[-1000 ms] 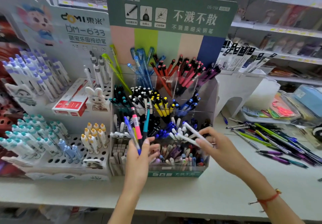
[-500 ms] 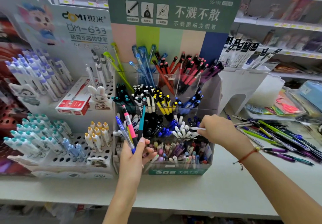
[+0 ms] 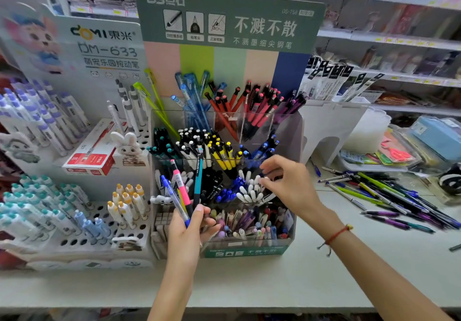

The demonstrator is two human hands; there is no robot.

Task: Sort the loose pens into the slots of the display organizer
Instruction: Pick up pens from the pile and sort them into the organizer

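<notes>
The left hand gripped an upright bundle of coloured plastic pens just left of the half-curled, apparently empty right hand; the tiered clear-plastic display organizer stood directly behind both.

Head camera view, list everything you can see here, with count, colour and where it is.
display organizer: one, clear with a green header, centre of shelf, slots full of pens.
white pens: a cluster, in a middle-tier slot, under the right hand.
loose pens: a pile, mostly green, purple and blue, on the shelf at right.
white display stand: one, left, holding capped pens.
red box: one, on that stand.
held pens: a few, pink, teal, blue and yellow, in the left hand.
left hand: grips the held pens.
right hand: fingers over the white pens.
</notes>
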